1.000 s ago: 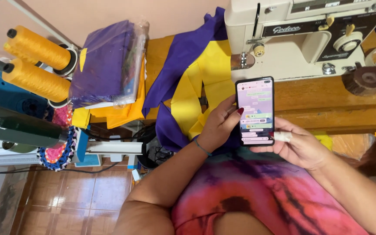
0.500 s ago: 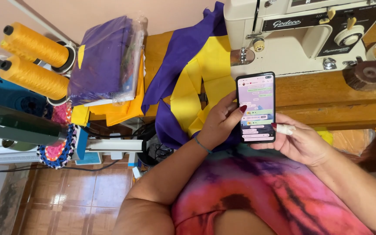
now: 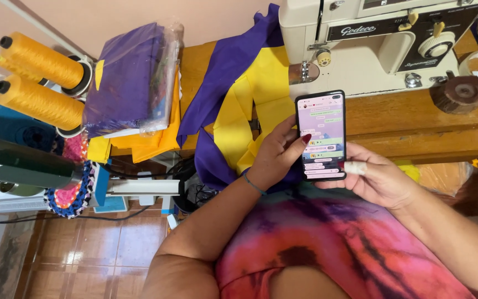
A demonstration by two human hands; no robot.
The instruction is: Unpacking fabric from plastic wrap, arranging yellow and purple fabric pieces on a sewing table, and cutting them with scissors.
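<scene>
**Now both hands hold a smartphone in front of the sewing machine**

Upright between the two hands stands a black smartphone [image 3: 321,136], its lit screen facing the camera, just in front of the cream sewing machine [image 3: 360,41] and overlapping the edge of the wooden table [image 3: 416,119] that the machine stands on. The left hand [image 3: 276,156] is curled around the phone's left edge, fingers wrapped behind it and the thumb, with a dark red nail, laid on the screen; a thin blue band circles its wrist. The right hand [image 3: 377,180] cups the phone's lower right corner from below, fingers closed on it, and one finger carries a pale bandage at the tip.

Left of the sewing machine, purple and yellow fabric [image 3: 239,105] spills from under its needle end, over the table edge and down behind the left hand. Further left of the machine lies a folded stack of purple cloth in a clear plastic bag [image 3: 131,80], with yellow cloth under it. Beyond that, at the far left, two large cones of golden-yellow thread [image 3: 42,83] lie on their sides. To the right of the machine, on the table, sits a dark round wooden piece [image 3: 459,94]. Below the phone, nearest the camera, is the person's pink and purple tie-dyed shirt [image 3: 338,243].
</scene>
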